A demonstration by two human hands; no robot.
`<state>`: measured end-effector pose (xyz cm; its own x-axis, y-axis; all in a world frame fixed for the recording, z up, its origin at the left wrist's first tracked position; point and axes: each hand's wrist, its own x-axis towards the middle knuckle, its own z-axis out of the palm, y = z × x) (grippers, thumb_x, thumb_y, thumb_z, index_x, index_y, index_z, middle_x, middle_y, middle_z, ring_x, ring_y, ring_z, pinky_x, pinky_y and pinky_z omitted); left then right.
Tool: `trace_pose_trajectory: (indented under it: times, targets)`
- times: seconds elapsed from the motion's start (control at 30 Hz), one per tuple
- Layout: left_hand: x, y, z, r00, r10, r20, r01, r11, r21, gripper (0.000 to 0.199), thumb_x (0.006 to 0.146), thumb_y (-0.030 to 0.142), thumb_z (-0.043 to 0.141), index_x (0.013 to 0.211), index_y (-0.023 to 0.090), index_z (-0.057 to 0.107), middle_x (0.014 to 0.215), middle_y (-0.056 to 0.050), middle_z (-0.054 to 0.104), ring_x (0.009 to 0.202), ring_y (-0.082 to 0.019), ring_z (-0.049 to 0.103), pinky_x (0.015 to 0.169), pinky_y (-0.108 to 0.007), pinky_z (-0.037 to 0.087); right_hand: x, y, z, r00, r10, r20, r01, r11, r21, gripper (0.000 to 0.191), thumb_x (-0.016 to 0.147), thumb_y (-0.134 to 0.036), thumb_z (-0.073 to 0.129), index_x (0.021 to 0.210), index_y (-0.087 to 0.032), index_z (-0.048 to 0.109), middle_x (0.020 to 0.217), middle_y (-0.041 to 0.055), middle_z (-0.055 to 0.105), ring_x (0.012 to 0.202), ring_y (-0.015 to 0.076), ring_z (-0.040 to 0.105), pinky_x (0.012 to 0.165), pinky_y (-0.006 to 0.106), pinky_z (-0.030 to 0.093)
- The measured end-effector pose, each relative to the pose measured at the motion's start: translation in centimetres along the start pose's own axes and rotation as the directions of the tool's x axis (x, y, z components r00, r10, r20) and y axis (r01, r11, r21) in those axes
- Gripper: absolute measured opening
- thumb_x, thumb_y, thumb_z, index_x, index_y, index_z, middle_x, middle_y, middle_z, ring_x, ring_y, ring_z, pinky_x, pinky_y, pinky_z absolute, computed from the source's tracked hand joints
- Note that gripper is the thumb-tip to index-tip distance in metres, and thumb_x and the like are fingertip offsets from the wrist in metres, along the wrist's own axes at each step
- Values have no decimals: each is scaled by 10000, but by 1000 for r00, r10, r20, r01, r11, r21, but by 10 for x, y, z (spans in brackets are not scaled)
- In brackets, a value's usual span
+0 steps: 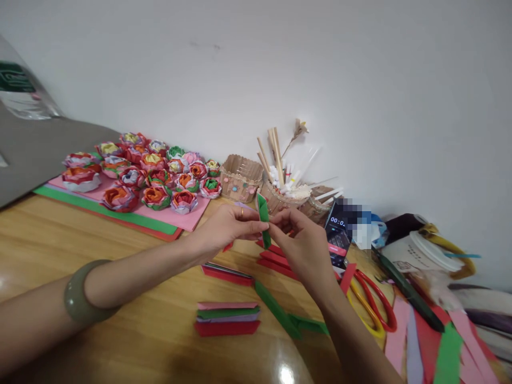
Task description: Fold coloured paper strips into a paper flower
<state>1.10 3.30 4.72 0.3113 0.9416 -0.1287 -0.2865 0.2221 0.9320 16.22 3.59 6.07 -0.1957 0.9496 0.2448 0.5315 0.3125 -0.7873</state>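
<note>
Between my two hands, above the table, is a folded green paper strip (pixel 263 209) standing upright. My left hand (pixel 240 225) pinches it from the left with thumb and fingers. From the right, my right hand (pixel 300 240) pinches the same strip near its middle; some of its fingers are hidden. Below lie a stack of folded strips (pixel 228 319) in pink, green, lilac and red, and a second folded stack (pixel 228 274). Folded green strips (pixel 276 309) lie to the right of them, and red folded strips (pixel 278 258) are partly behind my right hand.
Several paper flowers (pixel 156 197) stand on coloured sheets (pixel 196 210) at the back left. Decorated baskets (pixel 241 178), one holding sticks, line the wall. At right are a phone (pixel 336 234), scissors (pixel 376 304), a white tub (pixel 424 253), a dark green pen-like tool (pixel 408 288) and paper strips (pixel 428 341).
</note>
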Motion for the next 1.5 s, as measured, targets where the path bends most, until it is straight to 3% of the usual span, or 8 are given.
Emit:
trace_pose_trajectory:
  times: [0.17, 0.4, 0.73, 0.83, 0.93, 1.1, 1.3, 1.5]
  targets:
    - [5, 5, -9, 988, 84, -131, -88, 996, -31, 143, 629, 262, 722, 611, 129, 673, 589, 12, 604, 590, -86, 557, 625, -218, 444, 10, 15, -3, 998, -70, 7, 70, 986, -153, 131, 789, -268, 560, 735, -175, 633, 678, 11, 646, 614, 138, 568, 574, 235, 421]
    - [11, 8, -18, 968, 119, -220, -150, 980, -133, 158, 571, 264, 767, 643, 144, 694, 659, 0, 649, 623, -81, 571, 654, -212, 466, 10, 40, 15, 967, 46, 252, 143, 718, -681, 184, 807, -232, 544, 952, -231, 658, 992, 48, 676, 882, 221, 617, 646, 271, 413]
    - [13, 6, -20, 957, 134, -257, -176, 973, -147, 171, 549, 252, 783, 642, 137, 695, 660, -1, 644, 630, -81, 567, 648, -205, 473, 12, 30, 5, 991, -12, 135, 108, 672, -732, 247, 867, -252, 456, 906, -236, 700, 952, 57, 666, 920, 205, 594, 684, 268, 422]
    - [14, 3, -20, 950, 143, -279, -185, 974, -132, 185, 542, 262, 787, 637, 135, 692, 664, -2, 642, 629, -82, 567, 649, -210, 471, 12, 21, -11, 991, -124, -47, 63, 750, -659, 219, 839, -245, 491, 867, -211, 705, 895, 56, 676, 814, 201, 612, 659, 282, 434]
    - [15, -2, -19, 960, 111, -256, -149, 979, -136, 180, 549, 258, 783, 640, 132, 691, 660, -6, 649, 635, -92, 575, 664, -224, 477, 11, 11, -16, 976, -165, -144, 116, 948, -298, 173, 800, -255, 535, 832, -182, 689, 804, 43, 675, 719, 175, 607, 637, 276, 454]
    - [12, -8, -12, 989, 74, -130, -93, 985, -148, 178, 572, 261, 771, 674, 126, 712, 698, -30, 684, 671, -109, 595, 713, -250, 476, 6, 2, 0, 999, 34, -31, -25, 968, 249, 122, 711, -272, 617, 757, -160, 625, 661, 6, 639, 544, 122, 562, 523, 242, 449]
    - [10, -8, -9, 994, 75, -83, -85, 988, -131, 201, 591, 257, 762, 744, 131, 733, 753, -51, 710, 713, -126, 615, 740, -256, 479, 5, 5, 8, 999, 9, -37, -1, 978, 208, 98, 714, -245, 604, 750, -157, 578, 633, -13, 590, 555, 113, 549, 533, 234, 429]
    - [10, -9, -10, 999, 32, -24, -34, 994, -104, 181, 623, 233, 738, 768, 125, 733, 789, -65, 719, 756, -142, 633, 813, -285, 471, 4, 7, 6, 988, -147, -55, 144, 988, -59, 52, 751, -196, 580, 726, -173, 620, 690, -3, 629, 593, 115, 547, 552, 225, 415]
